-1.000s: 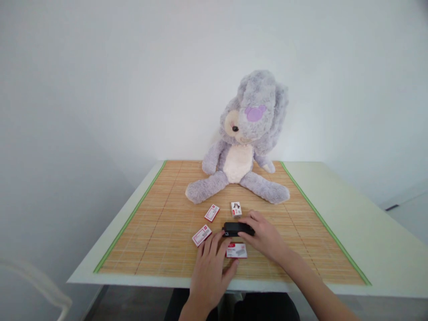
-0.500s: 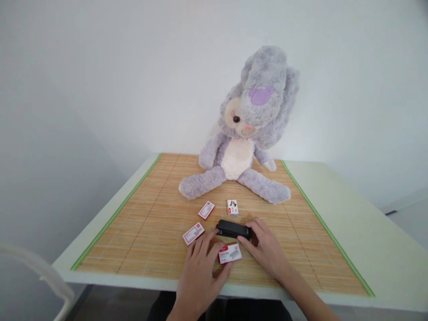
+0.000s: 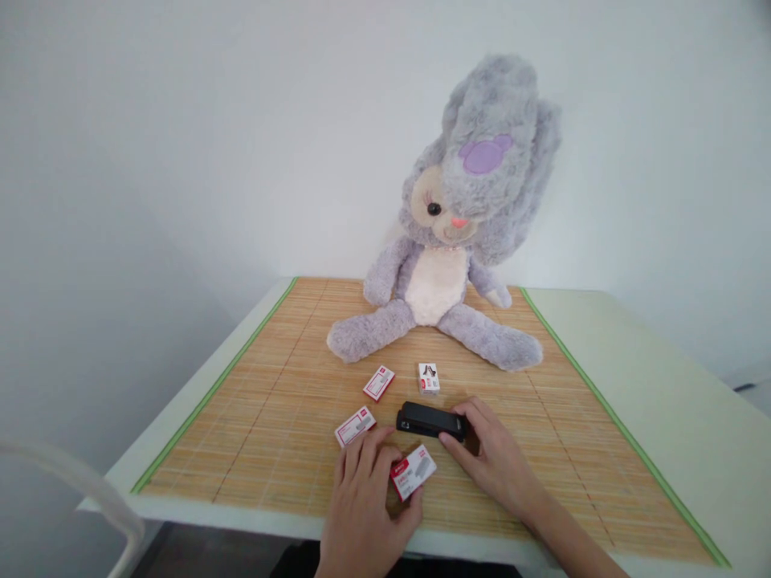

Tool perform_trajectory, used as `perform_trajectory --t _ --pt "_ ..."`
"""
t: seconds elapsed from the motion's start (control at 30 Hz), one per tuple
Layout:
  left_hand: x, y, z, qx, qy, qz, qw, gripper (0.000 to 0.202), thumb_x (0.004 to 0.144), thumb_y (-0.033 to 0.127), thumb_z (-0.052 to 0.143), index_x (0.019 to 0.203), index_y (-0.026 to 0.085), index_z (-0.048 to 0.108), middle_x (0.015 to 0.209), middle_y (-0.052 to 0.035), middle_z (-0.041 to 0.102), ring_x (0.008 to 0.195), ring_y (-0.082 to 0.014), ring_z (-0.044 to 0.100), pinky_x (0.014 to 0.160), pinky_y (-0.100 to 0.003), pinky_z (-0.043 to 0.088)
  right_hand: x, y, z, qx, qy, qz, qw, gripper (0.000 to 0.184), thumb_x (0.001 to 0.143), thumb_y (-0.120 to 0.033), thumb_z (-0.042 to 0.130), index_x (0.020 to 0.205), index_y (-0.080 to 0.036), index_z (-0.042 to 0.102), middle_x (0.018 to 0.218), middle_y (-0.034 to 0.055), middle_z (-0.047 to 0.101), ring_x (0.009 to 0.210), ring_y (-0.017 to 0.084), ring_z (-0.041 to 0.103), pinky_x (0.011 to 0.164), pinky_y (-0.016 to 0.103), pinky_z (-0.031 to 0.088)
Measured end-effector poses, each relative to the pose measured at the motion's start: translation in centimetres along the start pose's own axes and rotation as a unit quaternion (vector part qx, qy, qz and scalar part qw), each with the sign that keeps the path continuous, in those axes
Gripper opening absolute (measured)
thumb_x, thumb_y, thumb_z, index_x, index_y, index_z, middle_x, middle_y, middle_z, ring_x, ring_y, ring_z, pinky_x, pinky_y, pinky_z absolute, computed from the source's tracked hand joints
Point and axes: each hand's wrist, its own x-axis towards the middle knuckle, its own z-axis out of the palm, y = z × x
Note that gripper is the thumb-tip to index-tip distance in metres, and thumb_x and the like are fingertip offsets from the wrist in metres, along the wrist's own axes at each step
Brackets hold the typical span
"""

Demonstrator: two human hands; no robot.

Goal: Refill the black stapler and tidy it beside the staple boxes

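Observation:
My right hand [image 3: 495, 453] is closed on the rear end of a black stapler [image 3: 426, 420], thumb on the near side and fingers on the far side. The stapler lies on the mat, its front end pointing left. My left hand [image 3: 369, 506] holds a red and white staple box [image 3: 414, 472] between thumb and fingers, and the box now sits at a slant. Just beyond the left fingers is a second red and white box [image 3: 355, 426]. Farther back lie another such box [image 3: 379, 383] and a small white box [image 3: 429, 377] with a dark picture.
A large grey plush rabbit [image 3: 437, 281] sits against the wall at the back of the bamboo mat [image 3: 271, 433]. The mat has green edges and covers much of the pale table [image 3: 638, 353]. A white curved bar [image 3: 90, 474] stands at the lower left.
The staple box in my left hand has turned, its right end swinging away from me. My right hand stays on the stapler. The whole view has shifted slightly.

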Motion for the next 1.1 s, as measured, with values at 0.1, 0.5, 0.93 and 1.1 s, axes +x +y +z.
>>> perform_trajectory --t 0.1,0.5,0.93,1.1 --pt "0.1 -0.1 0.1 0.006 0.015 -0.007 1.0 0.023 0.082 0.034 0.072 0.103 0.029 0.063 0.143 -0.0054 0.055 0.134 -0.0341 0.047 0.109 -0.057 0.044 0.1 -0.1 0.0 -0.001 -0.004 0.002 1.0 0.021 0.098 -0.042 0.061 0.11 -0.025 0.057 0.104 0.0076 0.062 0.096 0.026 0.06 0.083 0.04 0.051" --pt "0.2 0.4 -0.2 0.023 0.057 -0.017 0.998 0.02 0.08 0.031 0.072 0.096 0.028 0.061 0.138 -0.0064 0.058 0.133 -0.0348 0.049 0.116 -0.062 0.033 0.2 -0.4 -0.2 -0.017 0.006 -0.003 1.0 0.021 0.096 -0.04 0.061 0.109 -0.025 0.058 0.103 0.0069 0.062 0.095 0.026 0.06 0.082 0.039 0.05" --pt "1.2 -4.0 -1.6 0.019 0.088 -0.048 0.995 0.029 0.08 0.035 0.073 0.1 0.024 0.056 0.145 -0.0126 0.053 0.137 -0.0333 0.049 0.115 -0.059 0.038 0.1 -0.2 -0.2 -0.007 0.011 0.005 1.0 0.021 0.095 -0.04 0.063 0.107 -0.024 0.059 0.102 0.0057 0.062 0.095 0.025 0.059 0.083 0.039 0.05" --pt "1.9 -4.8 -1.0 -0.009 0.067 -0.046 0.997 0.061 0.079 0.041 0.076 0.132 0.023 0.051 0.146 -0.0124 0.052 0.135 -0.0319 0.051 0.111 -0.052 0.043 0.1 -0.1 -0.3 -0.005 0.015 0.009 1.0 0.022 0.094 -0.041 0.064 0.107 -0.024 0.06 0.102 0.0052 0.063 0.095 0.024 0.06 0.083 0.039 0.05"
